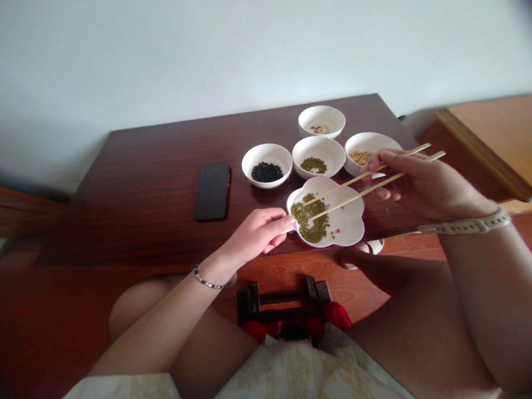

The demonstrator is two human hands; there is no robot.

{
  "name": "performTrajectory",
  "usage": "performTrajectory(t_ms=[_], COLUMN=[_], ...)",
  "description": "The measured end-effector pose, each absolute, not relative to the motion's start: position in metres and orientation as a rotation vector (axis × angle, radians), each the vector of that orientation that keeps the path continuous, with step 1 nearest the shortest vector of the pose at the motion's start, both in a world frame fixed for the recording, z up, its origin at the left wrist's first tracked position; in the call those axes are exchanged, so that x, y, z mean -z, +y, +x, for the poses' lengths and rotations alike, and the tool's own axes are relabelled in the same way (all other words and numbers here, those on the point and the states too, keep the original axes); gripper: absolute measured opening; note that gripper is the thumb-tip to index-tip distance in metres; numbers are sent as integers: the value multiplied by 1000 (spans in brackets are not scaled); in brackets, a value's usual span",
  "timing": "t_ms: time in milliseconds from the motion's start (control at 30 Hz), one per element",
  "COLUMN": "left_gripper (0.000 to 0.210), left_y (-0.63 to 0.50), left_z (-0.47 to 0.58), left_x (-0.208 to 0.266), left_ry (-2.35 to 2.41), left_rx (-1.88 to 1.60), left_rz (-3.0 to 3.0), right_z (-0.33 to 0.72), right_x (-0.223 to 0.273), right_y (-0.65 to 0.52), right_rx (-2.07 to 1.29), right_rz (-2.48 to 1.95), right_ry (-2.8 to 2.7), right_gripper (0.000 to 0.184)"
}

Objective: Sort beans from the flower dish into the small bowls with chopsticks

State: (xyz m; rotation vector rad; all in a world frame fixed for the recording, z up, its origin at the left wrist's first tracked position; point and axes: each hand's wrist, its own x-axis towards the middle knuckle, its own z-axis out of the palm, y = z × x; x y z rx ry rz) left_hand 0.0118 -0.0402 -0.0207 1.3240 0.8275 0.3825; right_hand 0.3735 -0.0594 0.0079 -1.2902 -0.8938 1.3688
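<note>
My left hand (266,230) is closed on the short handle of a white flower-shaped dish (351,221) with a purple rim. Green mung beans (316,228) are gathered on the dish's left side. In my right hand (415,180) is a pair of wooden chopsticks (376,185), their tips apart and down among those beans. Just behind the dish stands a white bowl (301,148) with a smaller heap of mung beans (313,164). To its left, another white bowl (253,158) holds black beans (266,172). A bowl (380,140) of yellowish beans (361,157) is partly hidden by my right hand.
Farthest back, a white bowl (316,116) contains a few reddish and pale pieces (319,129). A black phone (213,191) lies on the dark wooden table (158,166) left of the bowls. A lighter wooden table (494,127) stands at the right, and a wall (208,55) rises behind.
</note>
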Motion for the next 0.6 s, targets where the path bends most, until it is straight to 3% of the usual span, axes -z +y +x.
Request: performTrajectory(t_ms=[600], left_gripper=[46], left_y=[-39], left_z=[13], left_x=[21], left_ry=[860], left_rx=[-368], left_rz=[1340], right_z=[392], right_x=[1], right_y=[-59], right_rx=[-1246], right_rz=[-1327], right_ry=[-951], right_gripper=[32])
